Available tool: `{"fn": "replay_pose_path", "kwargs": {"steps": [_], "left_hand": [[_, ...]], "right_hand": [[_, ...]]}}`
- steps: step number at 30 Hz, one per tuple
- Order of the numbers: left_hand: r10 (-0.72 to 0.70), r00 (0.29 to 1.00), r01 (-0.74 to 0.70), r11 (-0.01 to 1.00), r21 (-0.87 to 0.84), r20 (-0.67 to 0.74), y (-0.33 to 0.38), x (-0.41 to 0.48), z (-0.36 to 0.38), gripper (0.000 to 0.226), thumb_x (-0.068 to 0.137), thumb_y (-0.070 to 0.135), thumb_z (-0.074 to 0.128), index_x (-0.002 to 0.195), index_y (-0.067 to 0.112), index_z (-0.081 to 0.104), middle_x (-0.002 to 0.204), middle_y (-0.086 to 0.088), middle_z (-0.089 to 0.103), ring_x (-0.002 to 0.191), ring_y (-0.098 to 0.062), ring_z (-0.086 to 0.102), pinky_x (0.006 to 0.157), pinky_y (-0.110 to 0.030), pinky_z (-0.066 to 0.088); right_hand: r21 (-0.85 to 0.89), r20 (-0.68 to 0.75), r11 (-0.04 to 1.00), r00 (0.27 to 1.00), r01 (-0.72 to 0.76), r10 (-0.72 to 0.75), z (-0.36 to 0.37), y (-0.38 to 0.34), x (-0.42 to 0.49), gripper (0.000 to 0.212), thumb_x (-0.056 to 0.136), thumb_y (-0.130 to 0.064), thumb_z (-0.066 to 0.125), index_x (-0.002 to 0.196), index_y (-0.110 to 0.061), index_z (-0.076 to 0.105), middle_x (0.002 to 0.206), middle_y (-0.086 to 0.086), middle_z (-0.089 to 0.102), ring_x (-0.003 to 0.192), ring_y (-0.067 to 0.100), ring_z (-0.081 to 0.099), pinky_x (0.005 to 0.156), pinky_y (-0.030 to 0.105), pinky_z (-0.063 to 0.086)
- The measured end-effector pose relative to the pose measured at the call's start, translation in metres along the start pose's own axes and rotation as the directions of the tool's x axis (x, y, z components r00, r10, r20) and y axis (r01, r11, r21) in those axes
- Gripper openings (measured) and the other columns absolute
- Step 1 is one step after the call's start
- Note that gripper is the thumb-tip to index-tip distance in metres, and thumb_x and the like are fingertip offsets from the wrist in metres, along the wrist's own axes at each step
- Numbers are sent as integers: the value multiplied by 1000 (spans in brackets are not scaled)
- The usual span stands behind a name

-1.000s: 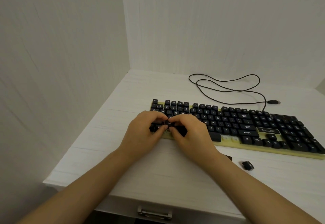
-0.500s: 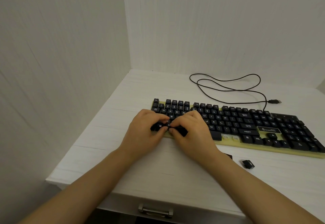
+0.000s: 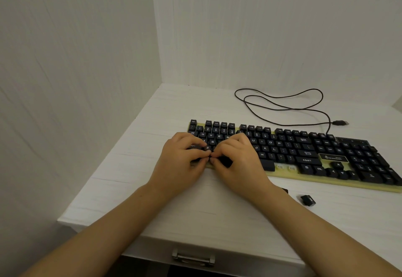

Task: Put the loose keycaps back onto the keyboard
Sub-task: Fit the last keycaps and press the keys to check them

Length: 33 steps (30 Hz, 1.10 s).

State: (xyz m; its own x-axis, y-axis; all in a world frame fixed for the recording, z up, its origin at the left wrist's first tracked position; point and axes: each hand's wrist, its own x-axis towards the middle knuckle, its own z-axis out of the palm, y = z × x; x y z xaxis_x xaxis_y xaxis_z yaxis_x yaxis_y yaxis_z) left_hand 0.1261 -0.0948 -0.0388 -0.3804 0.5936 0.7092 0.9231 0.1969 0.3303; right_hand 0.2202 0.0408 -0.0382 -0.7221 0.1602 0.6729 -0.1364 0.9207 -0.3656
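Note:
A black keyboard (image 3: 304, 146) on a yellowish base lies across the white desk. My left hand (image 3: 182, 163) and my right hand (image 3: 239, 161) meet over its bottom row at the left end. Their fingertips pinch together on a small black keycap (image 3: 210, 158), which they almost wholly cover. A loose black keycap (image 3: 307, 200) lies on the desk in front of the keyboard, right of my right forearm. Another dark keycap (image 3: 284, 190) peeks out from behind that forearm. Two bare pale switch spots (image 3: 286, 167) show just right of the space bar.
The keyboard's black cable (image 3: 282, 107) loops behind it and ends in a USB plug (image 3: 341, 122). White walls close in at the left and back. The desk's front edge has a drawer with a metal handle (image 3: 193, 257).
The fingertips have closed over the keycap, hiding its lettering, and sit a little lower on the bottom row. The loose keycaps on the desk have not moved.

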Motion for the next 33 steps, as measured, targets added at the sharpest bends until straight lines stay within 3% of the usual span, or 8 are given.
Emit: {"fn": "replay_pose_path", "kwargs": {"steps": [5,9,14,21,26,30,33], "left_hand": [[11,1000,-10,999,50,-11,-5,-2,2,13,75,27,63,76,23,76,96,3,70,104,-22,56,80,-44,49],[-3,1000,1,994,112,16,-1,-2,3,16,73,31,59,73,28,75,103,5,70,117,-18,47,95,-34,30],[-3,998,-5,994,111,70,-1,-3,1,17,75,30,57,83,25,71,113,5,66,123,-15,44,99,-31,25],[-51,993,39,993,114,110,2,-2,2,31,74,36,53,98,21,64,112,8,65,124,-9,41,102,-27,22],[-46,996,38,994,101,81,9,5,8,29,75,35,51,96,21,66,109,8,66,121,-8,42,102,-26,22],[-63,994,55,995,83,94,16,11,14,32,77,36,49,101,21,64,107,12,66,121,-6,43,102,-23,22],[-93,990,87,995,51,109,24,14,19,38,76,38,46,107,21,61,108,11,64,117,-8,46,99,-22,23]], "right_hand": [[1,-8,1000,1000,11,-11,-1,1,0,4,72,-13,68,69,-12,66,81,0,66,90,16,45,81,18,35],[-36,51,999,999,21,-20,0,1,-1,4,70,-13,67,67,-12,65,88,2,69,93,28,55,81,32,46],[-4,64,1000,998,-15,16,-5,-3,-1,4,73,-16,66,75,-13,66,88,-1,68,93,26,55,80,37,48],[1,84,994,991,-106,105,-8,-10,2,18,75,-24,48,80,-15,62,83,-6,66,90,18,51,77,36,48],[-22,53,990,989,-138,140,-11,-10,4,14,76,-10,53,83,-11,65,83,-1,67,89,21,53,76,31,47],[-59,18,985,986,-162,164,-18,-10,8,12,78,-6,55,82,-10,65,81,1,67,87,25,53,74,35,48],[-86,21,983,987,-160,162,-27,-9,12,11,79,-4,57,84,-8,66,82,3,68,89,26,54,76,30,44]]}}
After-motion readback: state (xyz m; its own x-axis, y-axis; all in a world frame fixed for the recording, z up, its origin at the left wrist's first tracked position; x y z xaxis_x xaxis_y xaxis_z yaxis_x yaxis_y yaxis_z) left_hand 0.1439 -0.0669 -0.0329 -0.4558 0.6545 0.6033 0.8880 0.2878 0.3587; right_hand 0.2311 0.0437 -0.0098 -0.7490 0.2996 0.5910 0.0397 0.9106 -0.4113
